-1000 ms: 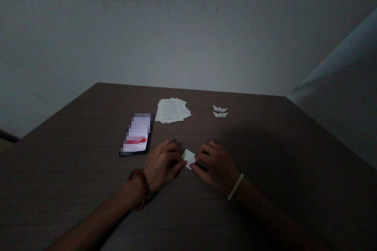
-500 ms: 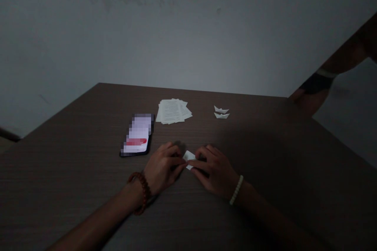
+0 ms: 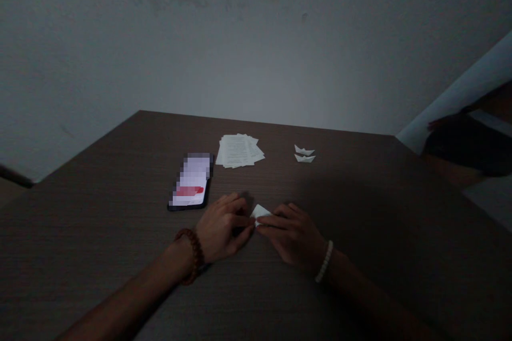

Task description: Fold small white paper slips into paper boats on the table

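A small folded piece of white paper point(image 3: 262, 212) lies low over the table between my two hands, its upper corner pointing away from me. My left hand point(image 3: 224, 226), with a brown bead bracelet at the wrist, pinches the paper's left edge between thumb and forefinger. From the right, my right hand point(image 3: 294, 232) is closed on the paper's right and lower side, its fingers covering part of it. A pale bead bracelet circles that wrist. The exact folds are too small to make out.
A stack of printed paper sheets point(image 3: 239, 150) lies beyond my hands. Left of it is a phone point(image 3: 192, 178) with a blurred screen. Two white paper boats point(image 3: 304, 154) stand to the right. The brown table point(image 3: 120, 170) meets a wall; a person point(image 3: 468, 144) is beyond its right edge.
My right fingers have shifted on the paper, which now shows a more pointed top. The person at the right has moved farther right. The view has shifted slightly.
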`<state>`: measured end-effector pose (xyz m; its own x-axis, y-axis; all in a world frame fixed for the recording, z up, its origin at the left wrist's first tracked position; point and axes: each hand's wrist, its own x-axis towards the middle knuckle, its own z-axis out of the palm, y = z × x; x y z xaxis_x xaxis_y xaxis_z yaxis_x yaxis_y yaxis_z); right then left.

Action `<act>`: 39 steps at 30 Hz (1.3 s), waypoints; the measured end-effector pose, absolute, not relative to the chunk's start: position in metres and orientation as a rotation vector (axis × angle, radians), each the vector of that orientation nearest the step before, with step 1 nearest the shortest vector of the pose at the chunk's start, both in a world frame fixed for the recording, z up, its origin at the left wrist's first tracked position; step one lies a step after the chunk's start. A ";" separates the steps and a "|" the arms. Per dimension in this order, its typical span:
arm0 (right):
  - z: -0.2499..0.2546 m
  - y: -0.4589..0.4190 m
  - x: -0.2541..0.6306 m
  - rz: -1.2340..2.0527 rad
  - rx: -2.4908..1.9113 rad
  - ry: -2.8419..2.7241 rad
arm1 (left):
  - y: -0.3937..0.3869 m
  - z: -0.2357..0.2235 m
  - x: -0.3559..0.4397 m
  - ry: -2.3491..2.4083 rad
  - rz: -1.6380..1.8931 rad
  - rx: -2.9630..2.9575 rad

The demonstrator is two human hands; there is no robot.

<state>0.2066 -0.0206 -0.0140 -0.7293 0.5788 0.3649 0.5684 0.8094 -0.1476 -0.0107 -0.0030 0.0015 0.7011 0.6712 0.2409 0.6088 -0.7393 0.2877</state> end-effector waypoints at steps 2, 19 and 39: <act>-0.015 -0.020 0.208 0.033 -0.832 -2.601 | -0.003 0.002 -0.011 1.043 0.483 2.726; -0.007 -0.025 0.218 0.096 -1.075 -2.455 | -0.006 0.005 -0.010 1.039 0.520 2.760; -0.004 -0.017 0.203 0.314 -1.231 -2.324 | -0.002 -0.010 -0.001 1.186 0.740 2.434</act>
